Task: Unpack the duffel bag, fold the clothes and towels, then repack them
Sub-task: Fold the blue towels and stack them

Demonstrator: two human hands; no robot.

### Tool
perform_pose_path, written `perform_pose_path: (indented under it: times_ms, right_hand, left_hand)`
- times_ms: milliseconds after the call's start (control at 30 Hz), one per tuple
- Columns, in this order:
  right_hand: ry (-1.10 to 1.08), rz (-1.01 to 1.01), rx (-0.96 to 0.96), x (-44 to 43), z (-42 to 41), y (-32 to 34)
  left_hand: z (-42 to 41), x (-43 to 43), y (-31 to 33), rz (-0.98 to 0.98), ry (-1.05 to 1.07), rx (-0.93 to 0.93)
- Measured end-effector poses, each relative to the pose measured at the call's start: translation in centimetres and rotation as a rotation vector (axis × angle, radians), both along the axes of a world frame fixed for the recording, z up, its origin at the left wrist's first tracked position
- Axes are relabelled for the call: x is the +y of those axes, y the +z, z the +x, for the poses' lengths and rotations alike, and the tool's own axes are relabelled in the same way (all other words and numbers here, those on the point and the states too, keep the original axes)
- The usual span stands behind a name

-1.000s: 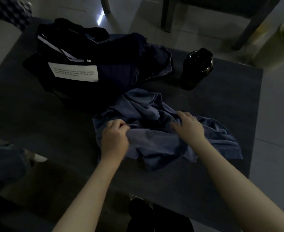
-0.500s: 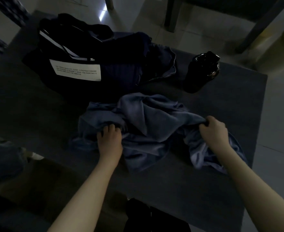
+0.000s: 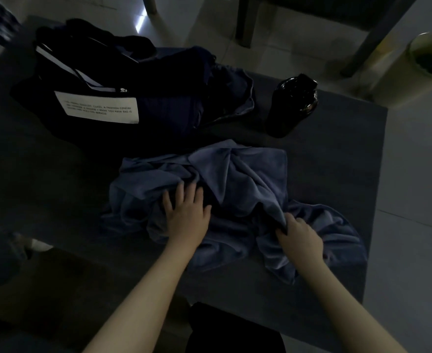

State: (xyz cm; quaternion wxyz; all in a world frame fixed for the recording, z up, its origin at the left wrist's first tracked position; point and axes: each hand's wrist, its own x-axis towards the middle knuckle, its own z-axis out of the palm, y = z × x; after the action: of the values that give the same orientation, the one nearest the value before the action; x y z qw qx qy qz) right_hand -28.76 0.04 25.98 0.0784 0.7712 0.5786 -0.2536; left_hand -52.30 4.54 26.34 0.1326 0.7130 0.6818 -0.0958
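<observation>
left hand (image 3: 186, 217) lies flat, fingers spread, on the crumpled blue towel (image 3: 237, 174); right hand (image 3: 300, 240) pinches a fold of it. bare table (image 3: 337, 159) shows on both sides of the towel. beyond, the duffel bag (image 3: 95, 98) and a dark bottle (image 3: 292, 105) stand near the far edge.

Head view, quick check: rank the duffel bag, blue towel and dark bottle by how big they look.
1. The duffel bag and blue towel cover about the same area. The towel lies nearer the camera, so I won't rank one over the other.
2. The dark bottle is clearly the smallest.
</observation>
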Motion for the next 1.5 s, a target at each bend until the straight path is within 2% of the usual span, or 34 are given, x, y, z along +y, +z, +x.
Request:
perform_pose_path:
  times_ms: [67, 167, 200, 267, 367, 400, 433, 533, 567, 700, 800, 867, 1067, 1200, 1367, 1500]
  right_hand:
    - [0.107, -0.001, -0.121, -2.0, 0.0, -0.3]
    - [0.132, 0.011, -0.214, -4.4, -0.2, -0.2]
    - [0.117, -0.052, -0.215, -4.9, -0.4, 0.3]
    - [0.027, -0.205, -0.165, -5.5, -0.6, 0.8]
    - [-0.081, -0.482, 0.017, -5.5, -0.2, 2.0]
    - [-0.118, -0.476, 0.067, -5.5, 0.1, 2.2]
    - [-0.144, -0.388, 0.090, -5.6, 0.4, 2.3]
    - [-0.115, 0.066, 0.048, -4.9, 0.9, 1.0]
    - [-0.073, 0.110, 0.065, -4.4, 1.0, 0.2]
    - [0.074, 0.015, -0.063, -3.4, 2.0, -2.6]
    - [0.112, 0.043, -0.044, -3.6, 4.2, -3.4]
    - [0.126, 0.063, -0.026, -3.9, 6.1, -3.7]
    - [0.076, 0.148, -0.081, -4.1, 10.5, -4.8]
    - [0.058, 0.257, -0.111, -5.1, 10.2, -5.9]
    - [0.072, 0.566, -0.172, -7.3, 8.0, -7.1]
    - [0.032, 0.538, -0.150, -8.7, 7.2, -7.0]
  left_hand:
    - [0.7, -0.4, 0.0, 0.082, -0.146, -0.097]
    - [2.2, -1.0, -0.2, -0.039, -0.323, -0.194]
    - [2.8, -1.2, -0.5, -0.090, -0.335, -0.220]
    - [3.7, -1.6, -1.4, -0.154, -0.348, -0.260]
    - [4.6, -2.3, -2.8, -0.205, -0.360, -0.273]
    - [4.8, -2.5, -3.0, -0.208, -0.365, -0.289]
    - [4.8, -2.8, -3.2, -0.207, -0.374, -0.311]
    - [5.1, -3.2, -3.4, -0.152, -0.419, -0.388]
    - [5.2, -3.2, -3.5, -0.124, -0.426, -0.396]
    - [6.7, -2.3, -3.9, 0.109, -0.367, -0.398]
    - [8.3, -1.7, -4.7, 0.007, -0.282, -0.282]
    - [9.1, -1.6, -5.5, -0.050, -0.326, -0.214]
    - [10.5, -1.8, -6.9, -0.017, -0.438, -0.180]
    - [10.8, -2.0, -7.3, 0.008, -0.408, -0.158]
    - [10.9, -3.3, -6.9, 0.054, -0.367, -0.117]
    - [10.7, -5.2, -6.7, 0.083, -0.320, -0.130]
